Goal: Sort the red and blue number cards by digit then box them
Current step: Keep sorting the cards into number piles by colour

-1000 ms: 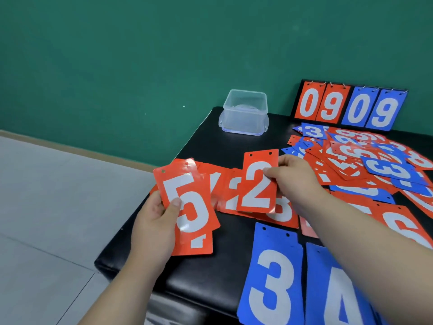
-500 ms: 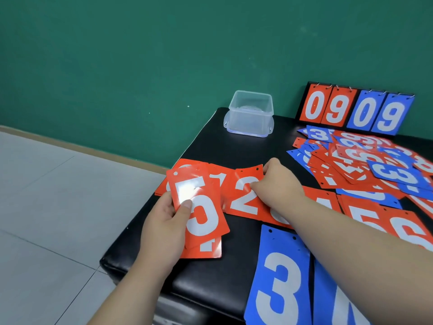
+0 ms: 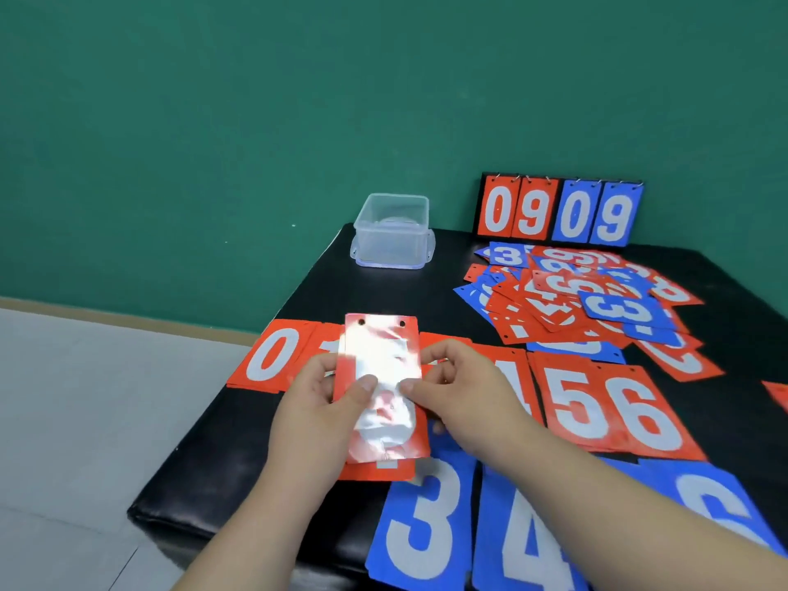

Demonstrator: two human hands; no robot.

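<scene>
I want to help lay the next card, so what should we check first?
1. Left hand and right hand both hold the red cards: ok.
2. Top card digit readable: cannot tell, glare covers it.
3. Red 0, red 5 and red 6 lie in rising order: ok.
4. Mixed pile sorted: not ok, red and blue heaped together.
5. Clear box open: ok.

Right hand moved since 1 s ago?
Yes. The right hand came off the row of red cards and back toward the person, nearer the blue 3 card; it now pinches the card stack held by the left hand.
</scene>
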